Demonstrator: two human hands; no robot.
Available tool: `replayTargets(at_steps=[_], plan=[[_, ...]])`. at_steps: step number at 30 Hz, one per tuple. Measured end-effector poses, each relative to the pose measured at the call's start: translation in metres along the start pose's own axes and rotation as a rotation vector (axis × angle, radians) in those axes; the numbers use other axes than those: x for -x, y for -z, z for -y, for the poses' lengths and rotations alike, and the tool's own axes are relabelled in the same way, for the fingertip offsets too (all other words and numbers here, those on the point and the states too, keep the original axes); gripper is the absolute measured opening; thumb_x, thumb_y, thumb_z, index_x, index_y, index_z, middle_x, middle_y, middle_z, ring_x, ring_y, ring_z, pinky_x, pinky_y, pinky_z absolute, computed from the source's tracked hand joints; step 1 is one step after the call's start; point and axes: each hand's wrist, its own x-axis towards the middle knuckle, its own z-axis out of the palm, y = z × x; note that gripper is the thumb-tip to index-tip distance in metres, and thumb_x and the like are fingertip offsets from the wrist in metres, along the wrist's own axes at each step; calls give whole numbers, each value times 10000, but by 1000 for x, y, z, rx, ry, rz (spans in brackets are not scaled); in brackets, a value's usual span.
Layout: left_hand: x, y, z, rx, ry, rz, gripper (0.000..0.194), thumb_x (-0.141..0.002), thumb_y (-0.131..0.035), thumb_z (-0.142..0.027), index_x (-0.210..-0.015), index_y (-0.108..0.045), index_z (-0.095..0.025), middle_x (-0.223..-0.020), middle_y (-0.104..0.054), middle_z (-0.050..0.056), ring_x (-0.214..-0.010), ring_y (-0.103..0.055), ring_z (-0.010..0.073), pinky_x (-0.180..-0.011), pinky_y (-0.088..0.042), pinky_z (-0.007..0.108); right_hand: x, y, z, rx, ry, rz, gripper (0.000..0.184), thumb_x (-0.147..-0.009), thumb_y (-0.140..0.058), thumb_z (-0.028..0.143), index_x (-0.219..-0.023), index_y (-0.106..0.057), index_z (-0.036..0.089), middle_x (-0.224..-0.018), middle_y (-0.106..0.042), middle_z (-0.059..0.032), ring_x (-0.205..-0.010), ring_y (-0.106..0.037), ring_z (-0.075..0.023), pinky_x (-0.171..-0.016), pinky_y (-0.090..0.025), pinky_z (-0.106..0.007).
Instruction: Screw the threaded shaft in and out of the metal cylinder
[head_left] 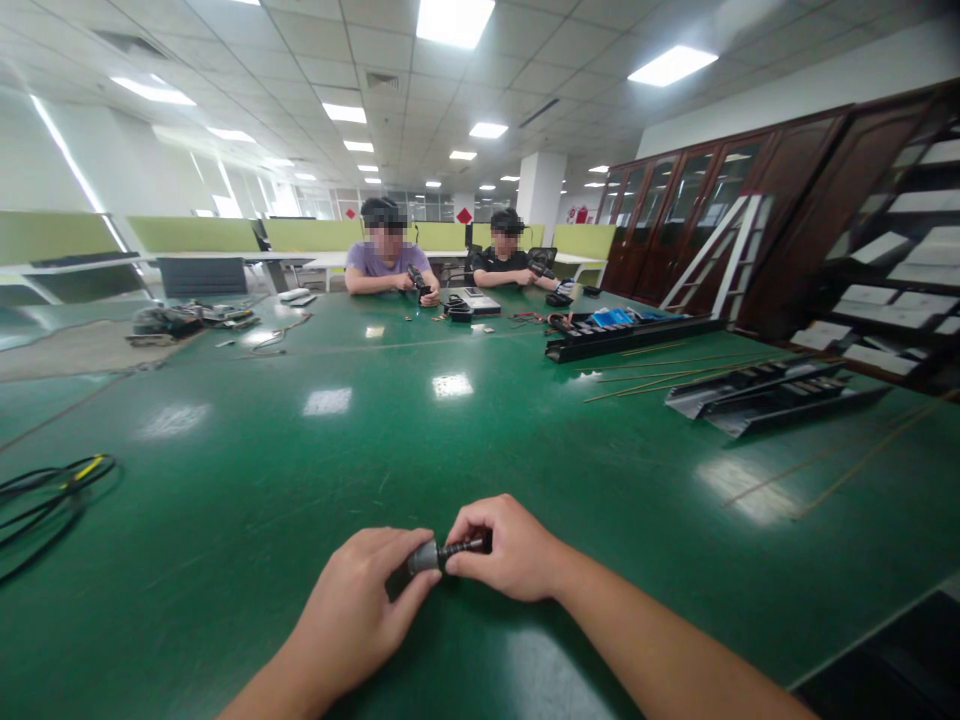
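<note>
Close to the near side of the green table, my left hand (375, 590) pinches a short grey metal cylinder (424, 557) between thumb and fingers. Out of its right end runs a thin dark rod (454, 549) with ridges or a spiral along it. My right hand (510, 548) is closed around the far end of this rod, thumb and fingertips pressed to it. The two parts lie in one line, roughly level. My fingers cover part of both, so how they join cannot be made out.
The green tabletop (247, 520) stretches ahead. A black cable coil (45, 505) lies left; metal channels (780, 395) and thin rods (660, 385) lie right. Across the table, one person (384, 262) and another person (506, 262) hold dark tools. A ladder (720, 255) leans by the cabinets.
</note>
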Motion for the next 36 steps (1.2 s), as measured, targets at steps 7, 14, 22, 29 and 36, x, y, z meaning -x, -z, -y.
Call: replayTargets(at_steps=[7, 14, 22, 29, 36], plan=[[-1, -1, 2, 8, 20, 5, 306, -923, -588, -402, -1177, -669, -252, -1073, -738, 45, -967, -695, 243, -870, -578, 418, 0, -1, 0, -14, 1, -7, 110, -738, -734, 251, -804, -720, 164, -641, -602, 30, -579, -517, -106, -551, -380, -206], [-1, 2, 2, 1, 12, -12, 297, -925, -586, -405, -1169, -669, -258, -1071, -739, 34, -966, -695, 237, -868, -579, 411, 0, 0, 1, -8, 9, -43, 98, -719, -748, 229, -792, -726, 167, -643, -616, 27, -587, -530, -111, -554, -380, -206], [-2, 4, 2, -15, -7, -24, 305, -924, -588, -413, -1161, -676, -243, -1061, -743, 43, -949, -701, 243, -850, -588, 418, -1, 1, 3, -28, -3, -54, 95, -713, -753, 218, -785, -722, 163, -642, -623, 23, -585, -535, -112, -556, -383, -207], [-2, 6, 4, -8, -17, -35, 292, -929, -587, -401, -1162, -671, -247, -1058, -741, 48, -948, -698, 241, -850, -583, 410, -1, 2, 4, -41, -7, -60, 101, -712, -757, 223, -785, -726, 160, -641, -618, 23, -580, -526, -111, -554, -386, -209], [-2, 6, 8, -11, -20, -23, 291, -927, -593, -388, -1179, -658, -259, -1069, -735, 44, -957, -692, 238, -855, -579, 406, -1, 2, 4, -50, -31, -63, 105, -712, -756, 223, -790, -730, 157, -631, -609, 22, -577, -520, -112, -548, -383, -210]])
